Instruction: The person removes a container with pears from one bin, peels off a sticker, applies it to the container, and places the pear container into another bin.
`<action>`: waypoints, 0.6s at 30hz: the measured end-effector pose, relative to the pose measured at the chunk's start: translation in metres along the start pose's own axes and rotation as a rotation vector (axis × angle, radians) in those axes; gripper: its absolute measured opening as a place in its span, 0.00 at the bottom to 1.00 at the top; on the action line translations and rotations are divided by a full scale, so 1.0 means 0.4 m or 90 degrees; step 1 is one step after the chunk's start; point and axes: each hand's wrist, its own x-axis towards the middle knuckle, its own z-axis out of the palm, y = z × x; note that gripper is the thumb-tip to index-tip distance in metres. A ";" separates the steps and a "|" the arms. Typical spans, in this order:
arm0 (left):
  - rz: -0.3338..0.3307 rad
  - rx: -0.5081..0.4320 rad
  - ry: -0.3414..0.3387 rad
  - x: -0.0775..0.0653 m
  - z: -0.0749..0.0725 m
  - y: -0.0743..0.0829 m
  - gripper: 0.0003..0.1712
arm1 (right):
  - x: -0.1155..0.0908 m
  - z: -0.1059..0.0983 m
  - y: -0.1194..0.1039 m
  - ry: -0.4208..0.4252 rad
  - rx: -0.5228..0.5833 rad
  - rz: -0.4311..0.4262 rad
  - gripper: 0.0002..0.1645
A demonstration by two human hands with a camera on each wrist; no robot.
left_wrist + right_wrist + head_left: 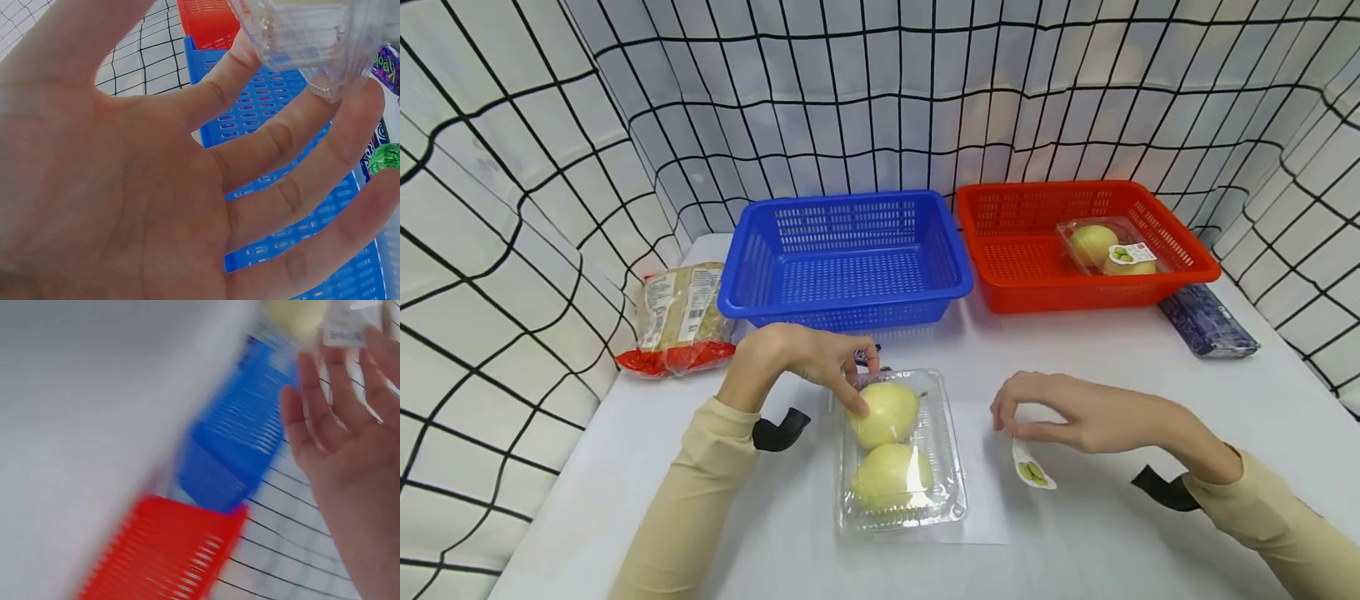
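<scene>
A clear plastic clamshell box (952, 467) lies on the white table, with two yellow-green pears (891, 479) inside. My left hand (808, 358) grips its far left corner, thumb on top and fingers at the far edge. The left wrist view shows those fingers (281, 140) against the clear plastic. To the right of the box, my right hand (1075, 412) pinches a white sticker label (1033, 473) with a green fruit picture, which hangs below the fingertips. In the right wrist view the label (352, 325) shows its printed edge, close to a blurred pear.
A blue basket (850, 312) stands behind the box. The red basket (1090, 293) beside it contains another labelled pear box (1123, 242). A red-and-tan food bag (677, 321) lies at left, a dark blue packet (1210, 321) at right. Colourful wrappers (384, 159) show behind the box. Black netting surrounds the table.
</scene>
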 end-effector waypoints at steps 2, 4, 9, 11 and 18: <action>0.003 -0.004 -0.001 0.002 0.002 -0.001 0.34 | -0.005 -0.030 -0.035 0.038 0.013 -0.003 0.06; 0.003 -0.007 -0.002 0.002 0.003 -0.003 0.34 | 0.018 -0.040 -0.072 0.086 -0.009 -0.019 0.08; 0.002 -0.009 0.001 -0.003 0.008 -0.010 0.33 | 0.159 0.000 -0.132 0.107 -0.108 -0.068 0.06; 0.008 -0.008 0.004 -0.003 0.011 -0.010 0.33 | 0.214 0.029 -0.129 0.087 -0.166 -0.097 0.03; 0.008 0.013 0.010 -0.012 0.001 0.005 0.32 | 0.259 0.080 -0.127 0.131 -0.348 -0.119 0.15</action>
